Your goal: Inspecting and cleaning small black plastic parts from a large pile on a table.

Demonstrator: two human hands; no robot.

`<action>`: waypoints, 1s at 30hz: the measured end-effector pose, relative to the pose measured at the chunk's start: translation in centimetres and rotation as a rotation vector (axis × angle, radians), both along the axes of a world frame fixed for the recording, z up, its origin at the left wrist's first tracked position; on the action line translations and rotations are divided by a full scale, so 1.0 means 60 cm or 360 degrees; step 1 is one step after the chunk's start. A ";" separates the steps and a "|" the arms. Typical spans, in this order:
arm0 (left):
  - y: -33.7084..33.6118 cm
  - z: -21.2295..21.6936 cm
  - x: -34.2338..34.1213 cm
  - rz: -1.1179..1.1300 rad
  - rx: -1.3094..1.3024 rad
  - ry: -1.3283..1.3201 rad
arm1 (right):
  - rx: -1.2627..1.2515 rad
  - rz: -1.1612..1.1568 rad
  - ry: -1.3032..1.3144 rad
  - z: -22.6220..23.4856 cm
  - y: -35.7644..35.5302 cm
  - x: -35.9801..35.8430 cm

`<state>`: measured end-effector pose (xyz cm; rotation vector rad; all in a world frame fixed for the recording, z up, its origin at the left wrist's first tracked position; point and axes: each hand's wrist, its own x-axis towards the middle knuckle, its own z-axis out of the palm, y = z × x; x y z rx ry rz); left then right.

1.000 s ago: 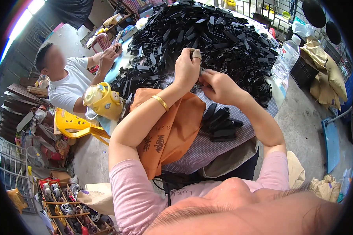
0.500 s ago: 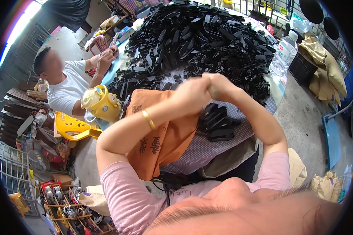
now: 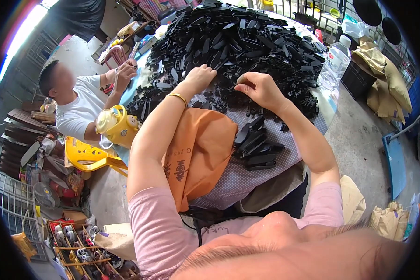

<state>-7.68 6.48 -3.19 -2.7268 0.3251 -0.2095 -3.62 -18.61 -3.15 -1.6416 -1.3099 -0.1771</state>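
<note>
A big heap of black plastic pieces [image 3: 247,30] covers the table, with long flat shapes at the back and smaller clip-like parts [image 3: 228,95] nearer me. My left hand [image 3: 199,79] reaches to the front edge of the long pieces, its fingers curled down; whatever they grip is hidden. Above the small parts, my right hand [image 3: 263,88] pinches thumb and forefinger together, on something too small to name. A stack of black assembled-looking pieces [image 3: 257,147] lies on the dotted cloth [image 3: 284,163] before me. Beside it an orange bag [image 3: 205,144] lies under my left forearm.
A yellow drinking jug [image 3: 119,126] stands at the table's left edge, near a co-worker [image 3: 79,100] whose hands are raised together. A clear water bottle [image 3: 335,63] stands on the right. A yellow stool [image 3: 86,154] and shoe rack [image 3: 79,252] are on the left floor.
My hands were together over the front of the heap. Now they are apart: the left has moved left and farther out to the long pieces, the right slightly outward over the small parts.
</note>
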 end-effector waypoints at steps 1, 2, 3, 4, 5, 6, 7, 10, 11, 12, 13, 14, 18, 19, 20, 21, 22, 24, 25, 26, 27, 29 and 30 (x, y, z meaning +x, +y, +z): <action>0.001 0.000 0.003 -0.0061 0.0039 0.0003 | 0.0023 -0.0010 0.0013 0.001 -0.001 0.001; 0.002 0.000 0.004 -0.0122 0.0077 0.0005 | 0.0070 0.0014 0.0068 -0.001 0.000 0.003; 0.004 0.001 0.004 -0.0121 0.0079 0.0007 | 0.0072 0.0015 0.0070 -0.003 0.003 0.003; -0.003 0.012 0.005 -0.0141 -0.0291 -0.0155 | 0.0212 0.0037 0.0160 -0.006 0.004 0.004; -0.011 0.023 0.005 -0.0158 -0.0663 -0.0315 | 0.0353 0.0059 0.0248 -0.010 0.005 0.007; -0.017 0.035 0.005 -0.0200 -0.0971 -0.0439 | 0.0389 0.0120 0.0367 -0.014 0.007 0.011; -0.033 0.045 -0.008 0.0081 -0.1520 -0.0387 | 0.0390 0.0118 0.0369 -0.013 0.006 0.008; -0.068 0.073 -0.036 0.0336 -0.2772 -0.0027 | 0.0376 -0.0017 0.0268 0.003 -0.001 -0.009; -0.078 0.080 -0.047 0.0303 -0.3013 0.0208 | 0.0396 -0.0029 0.0226 0.008 -0.004 -0.012; -0.085 0.082 -0.054 0.0266 -0.3244 0.0453 | 0.0415 -0.0040 0.0184 0.011 -0.006 -0.014; -0.092 0.078 -0.060 0.0156 -0.3250 0.0554 | 0.0415 -0.0035 0.0184 0.012 -0.006 -0.017; -0.101 0.075 -0.065 0.0153 -0.3292 0.0541 | 0.0484 0.0031 0.0168 0.014 -0.006 -0.019; -0.156 0.084 -0.086 0.0382 -0.3300 0.0327 | 0.0659 0.0149 -0.0140 0.022 -0.004 -0.023; -0.153 0.082 -0.089 0.0380 -0.3299 0.0319 | 0.0661 0.0155 -0.0144 0.021 -0.002 -0.024; -0.148 0.078 -0.091 0.0342 -0.3359 0.0407 | 0.0631 0.0137 -0.0084 0.016 0.000 -0.024; -0.145 0.077 -0.093 0.0303 -0.3417 0.0496 | 0.0602 0.0118 -0.0025 0.013 0.001 -0.024; -0.151 0.083 -0.094 0.0445 -0.3480 0.0452 | 0.0605 0.0096 0.0107 0.010 -0.001 -0.024; -0.161 0.092 -0.099 0.0180 -0.3726 0.0539 | 0.0609 0.0014 0.0116 0.007 -0.004 -0.017; -0.163 0.095 -0.102 -0.0099 -0.3957 0.0623 | 0.0616 -0.0063 0.0129 0.007 -0.003 -0.015; -0.154 0.094 -0.100 -0.0131 -0.4003 0.0712 | 0.0648 -0.0068 0.0168 0.006 0.000 -0.011; -0.158 0.091 -0.100 -0.0130 -0.4002 0.0712 | 0.0649 -0.0068 0.0169 0.005 0.000 -0.009; -0.178 0.091 -0.101 -0.0137 -0.3611 0.0321 | 0.0595 -0.0113 0.0184 0.004 -0.001 -0.005; -0.175 0.089 -0.101 -0.0137 -0.3614 0.0323 | 0.0592 -0.0114 0.0184 0.004 -0.001 -0.006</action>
